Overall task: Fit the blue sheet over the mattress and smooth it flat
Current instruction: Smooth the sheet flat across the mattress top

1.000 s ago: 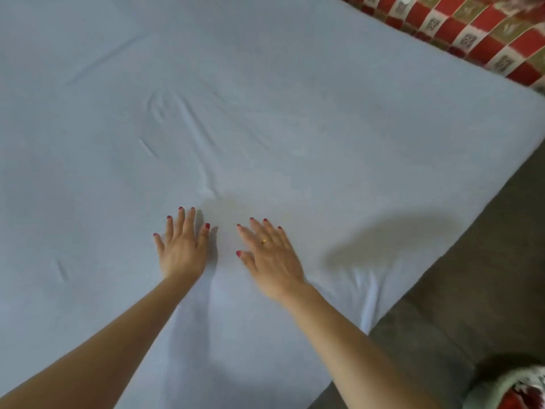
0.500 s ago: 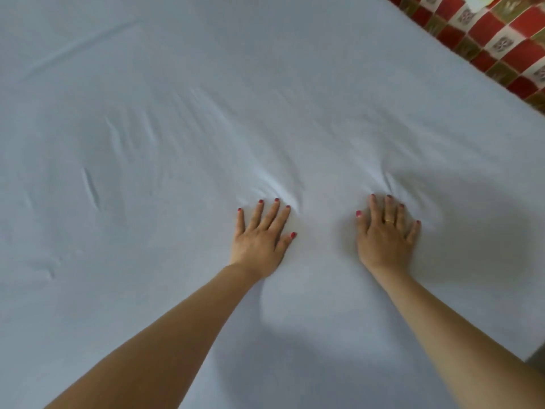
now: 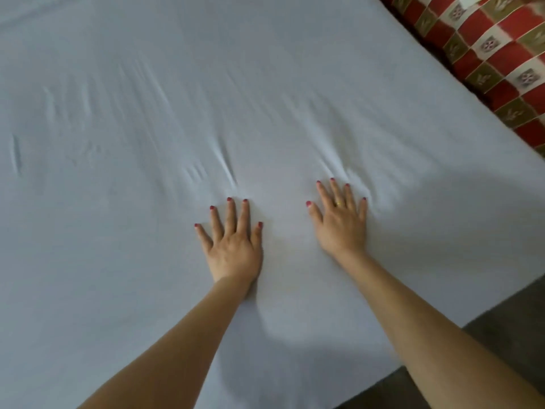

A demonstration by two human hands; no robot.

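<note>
The pale blue sheet (image 3: 265,84) covers the mattress and fills most of the view. My left hand (image 3: 233,246) lies flat on it near the middle, fingers straight and spread, pointing away from me. My right hand (image 3: 342,222) presses the sheet a palm's width to the right, fingers also straight, a gold ring on one finger. Small ridges of cloth bunch just ahead of both sets of fingertips, and fainter creases run across the sheet at the upper left. The mattress itself is hidden under the sheet.
A red, white and olive checked cloth (image 3: 486,54) lies beyond the bed's far right edge. Dark grey floor (image 3: 507,317) shows past the mattress edge at the lower right.
Both hands have slid forward over the sheet, from close to the near right edge towards the middle, pushing wrinkles ahead of them. The view has followed them.
</note>
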